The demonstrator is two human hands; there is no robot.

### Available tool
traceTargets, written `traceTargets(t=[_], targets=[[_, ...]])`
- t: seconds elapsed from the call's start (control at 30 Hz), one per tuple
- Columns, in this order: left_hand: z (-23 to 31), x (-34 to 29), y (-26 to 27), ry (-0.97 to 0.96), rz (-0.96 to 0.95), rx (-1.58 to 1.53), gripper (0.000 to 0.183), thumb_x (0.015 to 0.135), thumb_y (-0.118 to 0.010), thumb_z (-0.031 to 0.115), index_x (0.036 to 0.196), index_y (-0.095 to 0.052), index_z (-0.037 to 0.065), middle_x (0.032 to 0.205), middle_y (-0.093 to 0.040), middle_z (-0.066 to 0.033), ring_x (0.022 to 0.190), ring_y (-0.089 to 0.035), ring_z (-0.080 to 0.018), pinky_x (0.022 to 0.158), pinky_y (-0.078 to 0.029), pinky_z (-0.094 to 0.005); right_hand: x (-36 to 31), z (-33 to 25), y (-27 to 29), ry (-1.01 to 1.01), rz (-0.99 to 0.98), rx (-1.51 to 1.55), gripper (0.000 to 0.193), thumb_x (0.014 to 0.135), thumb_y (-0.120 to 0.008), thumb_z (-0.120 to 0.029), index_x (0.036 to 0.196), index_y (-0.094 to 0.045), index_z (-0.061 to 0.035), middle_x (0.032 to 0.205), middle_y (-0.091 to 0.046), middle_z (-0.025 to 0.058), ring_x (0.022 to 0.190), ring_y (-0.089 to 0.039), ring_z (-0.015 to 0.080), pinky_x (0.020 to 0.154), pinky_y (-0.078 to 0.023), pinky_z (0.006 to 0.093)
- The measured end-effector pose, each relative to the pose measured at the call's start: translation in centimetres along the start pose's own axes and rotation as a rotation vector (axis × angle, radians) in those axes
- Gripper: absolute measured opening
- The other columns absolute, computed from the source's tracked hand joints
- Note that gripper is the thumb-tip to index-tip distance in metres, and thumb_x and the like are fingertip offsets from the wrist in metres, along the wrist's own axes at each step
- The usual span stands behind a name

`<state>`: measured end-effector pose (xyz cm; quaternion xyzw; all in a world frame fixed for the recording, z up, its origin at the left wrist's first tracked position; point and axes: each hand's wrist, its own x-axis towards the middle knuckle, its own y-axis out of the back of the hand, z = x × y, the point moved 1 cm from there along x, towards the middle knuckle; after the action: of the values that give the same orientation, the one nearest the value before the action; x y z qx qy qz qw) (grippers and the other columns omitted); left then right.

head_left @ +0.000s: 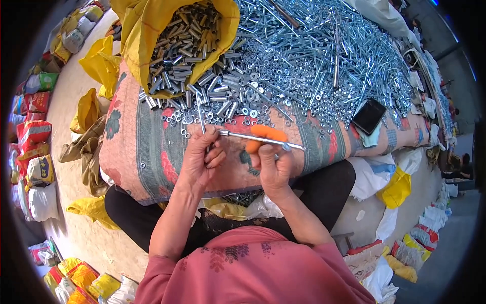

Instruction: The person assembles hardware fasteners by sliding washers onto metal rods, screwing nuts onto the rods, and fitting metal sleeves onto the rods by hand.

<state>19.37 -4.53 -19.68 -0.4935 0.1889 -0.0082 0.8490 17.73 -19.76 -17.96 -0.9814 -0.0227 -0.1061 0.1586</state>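
A long, thin metal bolt (248, 136) spans both hands above the cloth, with a wider sleeve-like part at its left end. My left hand (204, 158) is closed, pinching that left end. A second thin rod (200, 112) rises from the left fingertips toward the pile; its lower end is hidden in the fingers. My right hand (276, 167) is closed around the bolt's right part, thumb toward me. Orange finger covers (268, 133) sit on its fingers. A small round washer (286, 147) shows by the right thumb, near the bolt's tip.
A yellow sack (132, 30) spills metal sleeves (187, 38). Beyond my hands lie heaps of nuts and washers (273, 66) and long bolts (374, 66). A black phone (369, 115) rests on the patterned cloth (152, 152). Filled bags (38, 137) line the floor.
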Motion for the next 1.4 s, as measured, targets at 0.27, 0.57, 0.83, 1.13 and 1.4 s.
traceTargets(t=[0.27, 0.57, 0.83, 1.13, 1.4], targets=[[-0.6, 0.0, 0.3, 0.046, 0.001, -0.194, 0.013, 0.084, -0.063, 0.016, 0.081, -0.053, 0.007, 0.062, -0.043, 0.0011, 0.040, -0.025, -0.0027, 0.034, -0.019, -0.0160, 0.8, -0.4, -0.6, 0.116, 0.053, -0.148, 0.024, 0.087, -0.059, -0.015, 0.106, -0.059, -0.0006, 0.072, -0.055, -0.0022, 0.062, -0.047, 0.0041, 0.055, -0.039, 0.0189], [-0.9, 0.8, -2.2, -0.064, 0.072, 0.093, 0.021, 0.086, -0.057, 0.025, 0.083, -0.053, 0.005, 0.071, -0.053, -0.0058, 0.053, -0.047, -0.0126, 0.046, -0.037, -0.0234, 1.5, -0.1, 1.0, 0.196, -0.155, -0.530, 0.028, 0.093, -0.046, -0.018, 0.111, -0.055, 0.0009, 0.074, -0.062, 0.0082, 0.062, -0.058, 0.0116, 0.055, -0.045, 0.0271], [2.5, 6.5, -1.1, -0.667, 0.282, 2.128, 0.026, 0.082, -0.061, 0.028, 0.084, -0.051, 0.004, 0.068, -0.060, -0.0131, 0.069, -0.060, -0.0318, 0.057, -0.043, -0.0410, 2.8, -2.7, 3.3, 0.126, 0.065, -0.438, 0.040, 0.097, -0.034, -0.030, 0.109, -0.057, 0.0002, 0.069, -0.058, 0.0007, 0.055, -0.047, 0.0058, 0.047, -0.037, 0.0197], [2.9, 4.9, -0.2, -0.315, 0.071, 1.331, 0.024, 0.083, -0.062, 0.026, 0.081, -0.052, 0.005, 0.057, -0.053, -0.0069, 0.045, -0.047, -0.0215, 0.044, -0.037, -0.0332, 2.0, -2.8, 2.7, 0.103, 0.109, -0.032, 0.059, 0.094, -0.030, -0.047, 0.118, -0.045, 0.0046, 0.094, -0.056, 0.0142, 0.078, -0.058, 0.0178, 0.062, -0.055, 0.0341], [-0.5, 1.2, -1.5, 0.266, -0.032, 0.034, 0.016, 0.092, -0.051, 0.021, 0.084, -0.045, 0.009, 0.058, -0.040, 0.0037, 0.041, -0.025, -0.0019, 0.035, -0.019, -0.0155, 0.2, -1.6, 1.6, 0.298, -0.018, -0.123, 0.058, 0.094, -0.031, -0.047, 0.113, -0.046, 0.0054, 0.100, -0.054, 0.0160, 0.085, -0.060, 0.0249, 0.070, -0.054, 0.0401]])
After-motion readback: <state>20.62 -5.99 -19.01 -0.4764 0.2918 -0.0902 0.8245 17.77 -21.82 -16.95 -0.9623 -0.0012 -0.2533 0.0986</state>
